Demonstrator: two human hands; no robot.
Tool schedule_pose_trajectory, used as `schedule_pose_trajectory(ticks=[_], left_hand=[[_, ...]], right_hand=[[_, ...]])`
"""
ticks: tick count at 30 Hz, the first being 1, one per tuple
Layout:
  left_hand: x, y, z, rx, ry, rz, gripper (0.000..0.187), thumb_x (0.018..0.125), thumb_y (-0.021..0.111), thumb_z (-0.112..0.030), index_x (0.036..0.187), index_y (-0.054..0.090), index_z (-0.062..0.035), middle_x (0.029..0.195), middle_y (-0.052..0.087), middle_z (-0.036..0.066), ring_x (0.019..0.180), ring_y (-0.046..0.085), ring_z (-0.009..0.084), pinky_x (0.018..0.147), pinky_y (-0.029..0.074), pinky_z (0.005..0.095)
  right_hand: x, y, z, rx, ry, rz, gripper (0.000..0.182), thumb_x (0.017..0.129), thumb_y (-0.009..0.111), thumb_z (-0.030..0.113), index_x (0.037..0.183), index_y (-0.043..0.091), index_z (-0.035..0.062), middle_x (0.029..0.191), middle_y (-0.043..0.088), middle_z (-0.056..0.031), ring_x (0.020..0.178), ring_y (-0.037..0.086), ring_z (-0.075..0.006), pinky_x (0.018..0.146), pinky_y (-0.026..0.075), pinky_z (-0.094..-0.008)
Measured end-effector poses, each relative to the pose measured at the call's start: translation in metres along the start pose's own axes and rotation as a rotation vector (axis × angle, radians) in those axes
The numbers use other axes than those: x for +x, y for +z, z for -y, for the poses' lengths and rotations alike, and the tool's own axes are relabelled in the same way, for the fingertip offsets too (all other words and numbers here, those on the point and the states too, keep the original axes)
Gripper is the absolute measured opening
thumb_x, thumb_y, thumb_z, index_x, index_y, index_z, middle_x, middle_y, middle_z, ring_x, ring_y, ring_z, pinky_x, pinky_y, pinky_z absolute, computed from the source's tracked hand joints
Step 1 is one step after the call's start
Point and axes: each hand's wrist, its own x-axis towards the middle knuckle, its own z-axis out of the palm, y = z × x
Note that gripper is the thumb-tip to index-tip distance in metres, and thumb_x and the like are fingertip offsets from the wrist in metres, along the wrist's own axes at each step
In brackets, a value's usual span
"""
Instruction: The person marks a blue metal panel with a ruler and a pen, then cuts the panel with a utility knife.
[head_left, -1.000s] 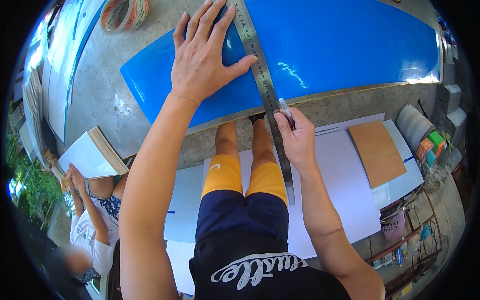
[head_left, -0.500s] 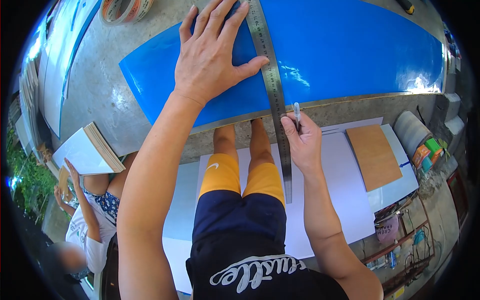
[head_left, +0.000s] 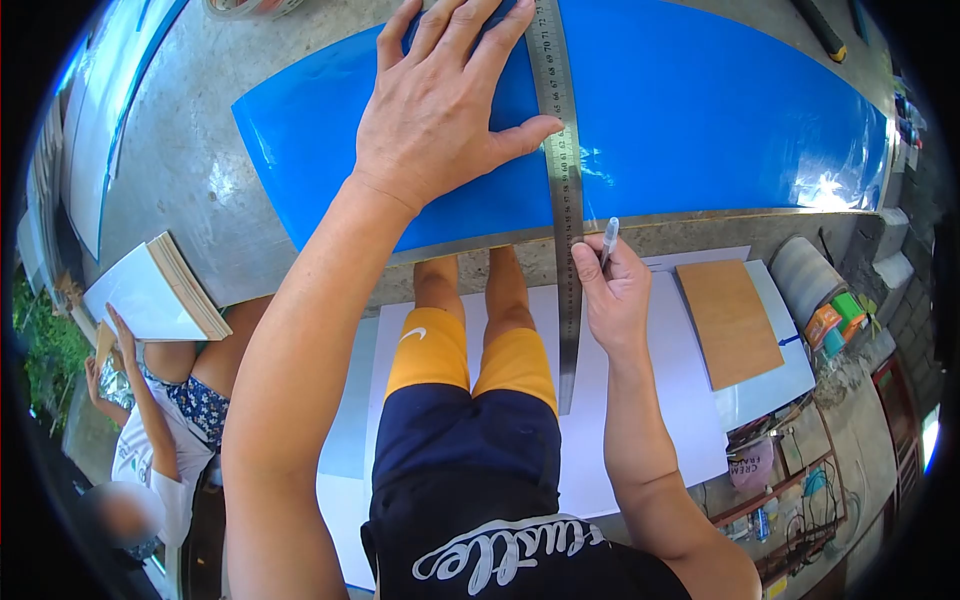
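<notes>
A long metal ruler (head_left: pixel 566 200) lies across a glossy blue sheet (head_left: pixel 720 110), its near end sticking out past the sheet's front edge. My left hand (head_left: pixel 430 120) is spread flat on the sheet to the left of the ruler, with the thumb resting on the ruler. Between the thumb and fingers of my right hand (head_left: pixel 618 300) is a pen (head_left: pixel 610 238) with a clear tip end pointing up. That hand is just right of the ruler, near the sheet's front edge, with its thumb close against the ruler.
A tape roll (head_left: pixel 250 8) sits at the far left, and a dark-handled tool (head_left: pixel 820 30) at the far right. Below lie white panels (head_left: pixel 670 400) and a brown board (head_left: pixel 730 325). On the left, a seated person (head_left: pixel 165 430) holds a stack of white boards (head_left: pixel 150 295).
The ruler has shifted to the right across the blue sheet, and my left hand has gone with it. My right hand, still holding the pen, tilts it slightly more. The view has shifted a little.
</notes>
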Motion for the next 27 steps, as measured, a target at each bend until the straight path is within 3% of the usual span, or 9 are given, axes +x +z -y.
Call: schedule_pose_trajectory(ticks=[16,27], left_hand=[[0.0005,-0.0007,0.0016,-0.062,-0.009,0.012,0.094,0.085,0.08,-0.056,0.157,0.049,-0.0039,0.168,0.04,0.014,0.159,0.033,0.0315,0.131,0.02,0.0535],[0.0009,-0.0016,0.0009,-0.013,0.002,0.009,0.095,0.084,0.081,-0.056,0.157,0.05,-0.0045,0.168,0.041,0.014,0.158,0.034,0.0316,0.131,0.02,0.0532]], right_hand=[[-0.0001,-0.0043,-0.0026,0.008,0.047,0.018,0.02,0.105,0.075,0.018,0.103,0.07,-0.0014,0.081,0.058,0.0051,0.076,0.047,-0.0041,0.068,0.042,-0.0235],[0.0019,-0.0057,-0.0027,-0.034,0.026,0.03,0.021,0.105,0.074,0.02,0.1,0.069,-0.0002,0.076,0.053,0.0045,0.073,0.043,-0.005,0.064,0.039,-0.0251]])
